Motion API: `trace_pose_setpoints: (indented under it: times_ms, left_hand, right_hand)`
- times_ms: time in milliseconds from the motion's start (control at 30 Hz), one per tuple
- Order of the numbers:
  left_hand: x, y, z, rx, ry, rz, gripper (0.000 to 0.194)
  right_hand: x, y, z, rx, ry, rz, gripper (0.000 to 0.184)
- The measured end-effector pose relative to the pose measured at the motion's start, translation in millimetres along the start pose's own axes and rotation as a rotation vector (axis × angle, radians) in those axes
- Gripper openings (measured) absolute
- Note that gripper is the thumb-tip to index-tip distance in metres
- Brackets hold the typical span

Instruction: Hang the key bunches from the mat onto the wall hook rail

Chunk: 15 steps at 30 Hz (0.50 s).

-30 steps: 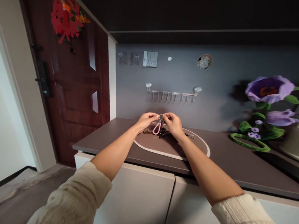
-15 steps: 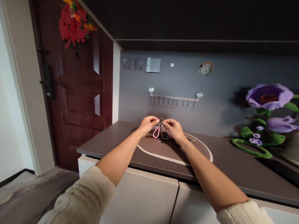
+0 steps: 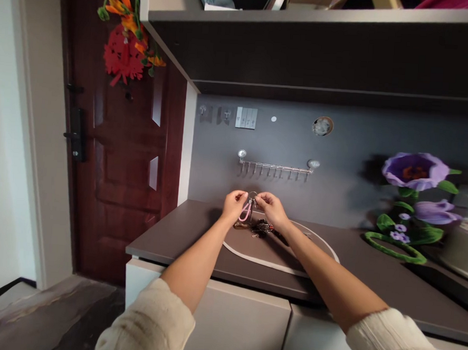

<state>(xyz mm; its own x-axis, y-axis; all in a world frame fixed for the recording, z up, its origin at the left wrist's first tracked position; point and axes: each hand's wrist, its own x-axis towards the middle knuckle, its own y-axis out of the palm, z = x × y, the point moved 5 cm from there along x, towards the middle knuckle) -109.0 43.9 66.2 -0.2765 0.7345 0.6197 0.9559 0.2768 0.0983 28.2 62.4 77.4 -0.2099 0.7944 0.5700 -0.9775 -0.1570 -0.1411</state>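
Observation:
My left hand (image 3: pixel 234 204) is closed in a pinch at the left side of a metal key ring (image 3: pixel 253 194). On the ring's other side, the fingertips of my right hand (image 3: pixel 272 209) are pinched together too. A pink strap loop (image 3: pixel 246 212) hangs from the ring between both hands, with small metal pieces beside it that are too small to make out. Below them, on the brown countertop (image 3: pixel 202 231), lies a dark cluster of what look like keys (image 3: pixel 261 228). My right wrist partly covers more small items there.
A pale oval outline (image 3: pixel 268 262) surrounds the items. Behind, a hook rail (image 3: pixel 276 167) is fixed to the grey wall. Purple fabric flowers (image 3: pixel 414 170) stand at the right. An overhanging cabinet (image 3: pixel 305 55) is above, and a dark red door (image 3: pixel 127 174) is at the left.
My view has tilted upward, so the shelf contents now show at the top. Both hands stay at the key ring, and the pink strap hangs at a slightly different slant.

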Motion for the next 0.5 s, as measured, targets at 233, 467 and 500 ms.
trace_pose_setpoints:
  times_ms: [233,467,500]
  left_hand:
    - [4,-27.6,13,0.318,-0.082,-0.281,0.023]
    - [0,-36.0,16,0.422,-0.205,-0.346,0.023]
    - [0,-36.3,16,0.434,-0.213,-0.347,0.024]
  right_hand:
    - [31,15,3,0.07,0.042,-0.079,0.021]
    - [66,23,2,0.052,0.05,-0.218,0.008]
    - [70,24,2,0.058,0.054,-0.236,0.007]
